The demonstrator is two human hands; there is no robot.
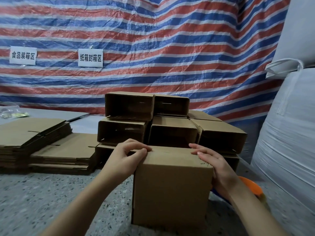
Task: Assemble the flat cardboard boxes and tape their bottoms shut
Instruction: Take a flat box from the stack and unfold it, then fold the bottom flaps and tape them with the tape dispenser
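far left, flat cardboard blanks point(32, 133) lie stacked in brown piles on the speckled floor point(51, 198). my left hand point(126, 157) sits at the top left edge of the box point(172, 189), fingers curled and pinching the flap there. the box stands upright on the floor right in front of me, plain brown, its top flaps folded closed with a seam running across. my right hand point(216, 167) lies on its top right corner, fingers straight and pressing down. behind it, assembled boxes point(170, 123) lie stacked on their sides, open ends facing me.
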